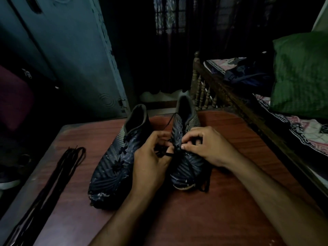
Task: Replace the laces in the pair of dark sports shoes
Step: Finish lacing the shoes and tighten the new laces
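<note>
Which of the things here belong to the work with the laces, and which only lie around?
Belong to the job:
right shoe, held by the left hand and right hand
its black lace
left shoe
bundle of spare laces

Only lying about:
green pillow
dark bag on the bed

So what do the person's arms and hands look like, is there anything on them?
Both arms are bare as far as the picture shows: no sleeves in view. The left hand and right hand wear no gloves, and I see no watch, bracelet or ring. The light is dim, so small things could be missed.
</note>
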The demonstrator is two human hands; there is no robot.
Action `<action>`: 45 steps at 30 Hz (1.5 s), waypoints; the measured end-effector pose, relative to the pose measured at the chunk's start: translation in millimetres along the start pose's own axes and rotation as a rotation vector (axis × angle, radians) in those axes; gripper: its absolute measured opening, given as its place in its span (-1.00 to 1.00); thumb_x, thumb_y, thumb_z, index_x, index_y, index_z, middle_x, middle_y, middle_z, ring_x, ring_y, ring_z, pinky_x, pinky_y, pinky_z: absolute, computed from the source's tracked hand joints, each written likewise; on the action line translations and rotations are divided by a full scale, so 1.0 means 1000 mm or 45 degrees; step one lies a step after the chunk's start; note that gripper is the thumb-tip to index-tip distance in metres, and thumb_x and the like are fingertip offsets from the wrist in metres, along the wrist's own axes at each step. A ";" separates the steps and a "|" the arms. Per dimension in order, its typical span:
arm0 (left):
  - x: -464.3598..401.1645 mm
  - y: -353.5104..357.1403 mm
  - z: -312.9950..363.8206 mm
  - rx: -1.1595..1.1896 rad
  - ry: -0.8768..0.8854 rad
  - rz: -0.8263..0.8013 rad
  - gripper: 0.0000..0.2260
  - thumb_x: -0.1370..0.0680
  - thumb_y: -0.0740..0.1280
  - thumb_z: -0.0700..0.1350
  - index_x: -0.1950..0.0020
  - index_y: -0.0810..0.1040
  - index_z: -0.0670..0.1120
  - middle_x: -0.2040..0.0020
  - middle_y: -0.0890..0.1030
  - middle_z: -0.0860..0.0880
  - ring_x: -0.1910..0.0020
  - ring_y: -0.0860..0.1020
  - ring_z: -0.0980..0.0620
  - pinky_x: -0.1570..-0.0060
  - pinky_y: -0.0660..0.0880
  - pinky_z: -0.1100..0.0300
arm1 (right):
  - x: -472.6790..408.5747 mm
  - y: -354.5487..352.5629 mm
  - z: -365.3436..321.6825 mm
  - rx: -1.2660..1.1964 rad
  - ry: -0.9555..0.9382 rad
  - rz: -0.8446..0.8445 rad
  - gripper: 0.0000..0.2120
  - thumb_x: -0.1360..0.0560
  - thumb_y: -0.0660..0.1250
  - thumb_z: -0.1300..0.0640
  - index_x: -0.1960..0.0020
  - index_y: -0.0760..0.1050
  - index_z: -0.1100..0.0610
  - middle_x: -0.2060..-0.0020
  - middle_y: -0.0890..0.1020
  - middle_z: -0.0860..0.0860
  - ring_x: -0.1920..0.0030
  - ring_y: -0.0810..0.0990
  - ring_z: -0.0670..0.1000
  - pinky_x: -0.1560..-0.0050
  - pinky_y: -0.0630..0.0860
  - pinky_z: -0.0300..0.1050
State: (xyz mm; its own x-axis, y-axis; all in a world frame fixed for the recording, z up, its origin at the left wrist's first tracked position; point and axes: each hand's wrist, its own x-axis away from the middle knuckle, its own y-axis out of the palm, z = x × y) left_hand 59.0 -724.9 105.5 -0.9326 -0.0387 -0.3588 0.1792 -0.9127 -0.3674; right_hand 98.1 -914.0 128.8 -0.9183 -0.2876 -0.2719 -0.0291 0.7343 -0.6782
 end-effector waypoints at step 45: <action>-0.004 0.000 -0.005 -0.290 0.147 -0.018 -0.66 -0.50 0.52 -0.14 -0.16 0.58 0.20 0.06 0.63 0.20 0.03 0.63 0.19 0.06 0.60 -0.02 | -0.001 0.005 0.001 0.050 -0.062 0.027 -0.88 -0.48 0.46 0.18 0.17 0.60 -0.02 0.20 0.59 -0.08 0.27 0.54 -0.12 0.24 0.41 -0.36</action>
State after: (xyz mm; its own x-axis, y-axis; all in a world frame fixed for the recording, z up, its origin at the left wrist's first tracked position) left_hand 64.0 -722.5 102.5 -0.8959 0.0319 -0.4432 0.2447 -0.7970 -0.5521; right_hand 99.1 -910.3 125.2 -0.8983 -0.3027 -0.3185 0.0062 0.7160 -0.6980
